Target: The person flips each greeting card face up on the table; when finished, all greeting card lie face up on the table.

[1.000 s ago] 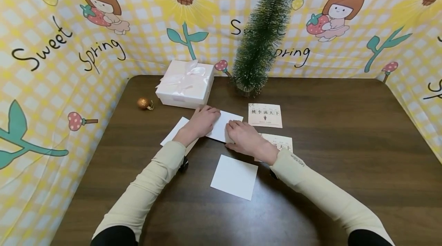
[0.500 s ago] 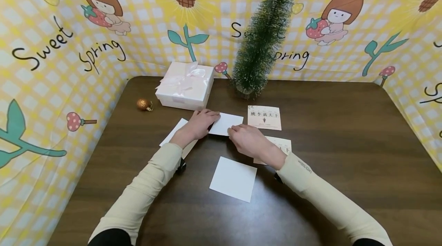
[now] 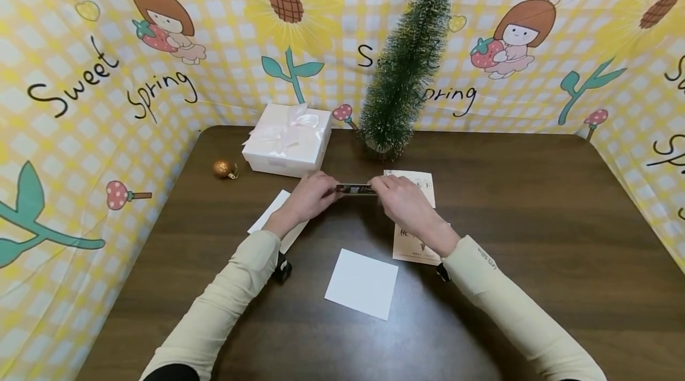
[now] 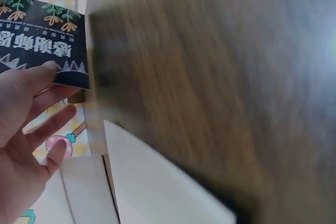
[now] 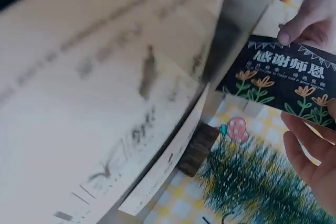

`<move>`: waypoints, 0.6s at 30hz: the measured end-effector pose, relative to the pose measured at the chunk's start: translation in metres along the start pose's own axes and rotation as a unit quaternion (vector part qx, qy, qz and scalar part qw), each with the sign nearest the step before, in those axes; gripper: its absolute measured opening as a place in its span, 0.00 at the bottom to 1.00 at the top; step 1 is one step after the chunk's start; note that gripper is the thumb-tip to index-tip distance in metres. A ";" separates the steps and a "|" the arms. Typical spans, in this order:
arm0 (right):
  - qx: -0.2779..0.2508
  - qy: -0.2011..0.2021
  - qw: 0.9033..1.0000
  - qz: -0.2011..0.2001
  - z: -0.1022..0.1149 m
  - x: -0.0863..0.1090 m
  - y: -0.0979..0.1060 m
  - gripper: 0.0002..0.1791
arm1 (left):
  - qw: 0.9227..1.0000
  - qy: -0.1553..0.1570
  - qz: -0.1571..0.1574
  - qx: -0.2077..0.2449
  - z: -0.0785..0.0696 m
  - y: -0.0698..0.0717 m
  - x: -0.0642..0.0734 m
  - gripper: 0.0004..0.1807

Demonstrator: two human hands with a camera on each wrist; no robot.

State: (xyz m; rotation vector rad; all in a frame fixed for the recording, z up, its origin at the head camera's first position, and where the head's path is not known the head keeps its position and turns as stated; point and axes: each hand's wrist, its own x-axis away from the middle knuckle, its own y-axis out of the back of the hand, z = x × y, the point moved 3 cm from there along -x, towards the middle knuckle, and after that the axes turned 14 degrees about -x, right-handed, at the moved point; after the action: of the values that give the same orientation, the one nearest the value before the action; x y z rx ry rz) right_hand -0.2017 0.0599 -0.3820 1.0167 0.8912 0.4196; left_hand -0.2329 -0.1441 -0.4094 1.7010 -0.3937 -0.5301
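Between both hands a black card [image 3: 355, 189] stands up, nearly edge-on in the head view. Wrist views show its face, with white Chinese characters [image 5: 289, 62] and drawn orange flowers on green stems. My left hand [image 3: 310, 198] pinches one end of it, the thumb [image 4: 44, 74] lying on the printed face. At the opposite end, my right hand [image 3: 404, 204] pinches the card, fingers behind it in the right wrist view. Under and beside the right hand lie two cream cards with printed characters, a far one [image 3: 423, 185] and a nearer one [image 3: 412, 248], both partly covered.
A blank white card [image 3: 361, 284] lies in front of the hands. Another pale card [image 3: 270, 214] is partly hidden by the left forearm. Behind stand a white ribboned gift box [image 3: 289, 140] and a green bottlebrush tree [image 3: 401, 72]. A copper bauble [image 3: 222, 169] sits left.
The card lay with its white side up; both hands have raised and tilted it until its dark face points away from the head camera. My right hand has shifted right and farther back.
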 end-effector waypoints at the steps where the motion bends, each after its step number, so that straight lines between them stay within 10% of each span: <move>1: -0.013 -0.008 1.000 -0.004 -0.002 0.000 0.002 0.10 | 1.000 0.001 -0.011 0.007 -0.001 0.001 0.000 0.06; 9: -0.154 -0.098 0.983 -0.034 -0.014 0.001 0.019 0.17 | 0.998 0.001 -0.044 0.042 -0.012 0.009 0.007 0.07; 18: -0.209 -0.066 0.975 -0.038 -0.014 -0.002 0.029 0.16 | 0.999 -0.023 -0.013 -0.040 -0.026 0.024 0.013 0.06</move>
State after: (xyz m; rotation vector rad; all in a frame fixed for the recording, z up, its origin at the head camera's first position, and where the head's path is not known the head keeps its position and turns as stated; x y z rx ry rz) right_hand -0.2111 0.0804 -0.3596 0.6130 0.6813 0.4464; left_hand -0.2068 -0.1339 -0.3838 1.6222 -0.3788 -0.5979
